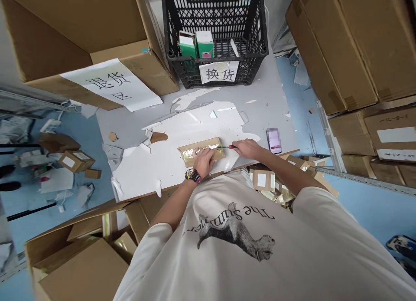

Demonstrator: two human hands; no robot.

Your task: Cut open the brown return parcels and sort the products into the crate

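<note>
A small cardboard box (208,143) with shiny tape over it lies near the front edge of the white-topped table (156,166). My left hand (204,160), below a colourful wristwatch, rests on the box's taped side with its fingers bent over it. From the right, my right hand (248,148) is closed round the handle of a thin tool (231,147) with red and black on it. The tool's narrow shaft points left and reaches the right end of the box. Its tip is too small to make out.
Behind the box stands a black crate (216,58) holding green-and-white boxes. A large open carton (130,71) is at the back left, a phone (274,141) at the right. Paper scraps litter the table. Filled cartons (84,257) stand below the front edge.
</note>
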